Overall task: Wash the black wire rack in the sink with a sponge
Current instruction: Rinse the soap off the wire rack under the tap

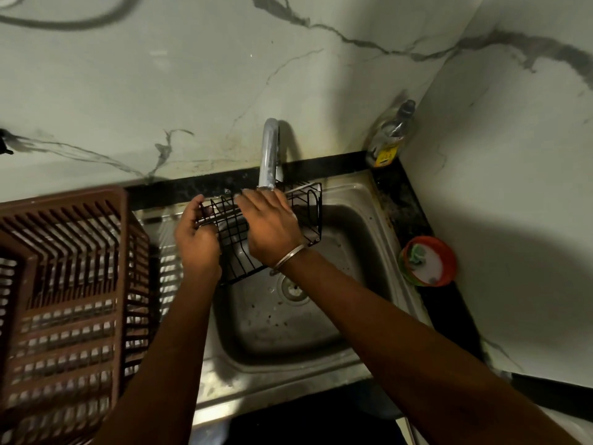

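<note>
- two bare forearms lowest in the frame, reaching up from the bottom edge toward the sink at centre.
- left hand at centre left, fingers curled round the left end of the black wire rack, gripping it.
- right hand laid across the rack's top, fingers nearly straight, pressing rather than clasping.
- rack held tilted over the basin, above the drain, its upper edge just under the spout of the faucet.
- no sponge visible beneath the right palm: hidden or absent, cannot tell. green scrubber lying in the orange dish on the worktop at the right of the frame, well apart from both hands. risk: rubbing with bare fingers alone and leaving grime on the wires.
- likeliest slip: thin wet wires, held firmly at one end only. with a hard push from the right hand, could twist out of the grip and clatter into the basin.
- fingertips poked between the wires: liable to be pinched or scraped should the rack turn.
- bangle on the right wrist close to the lower wires: could snag on a stroke.
- upper edge so near the spout: could knock against it if lifted.
- no water seen running. once opened hard, likely to spray off the wires toward the brown basket at left.
</note>
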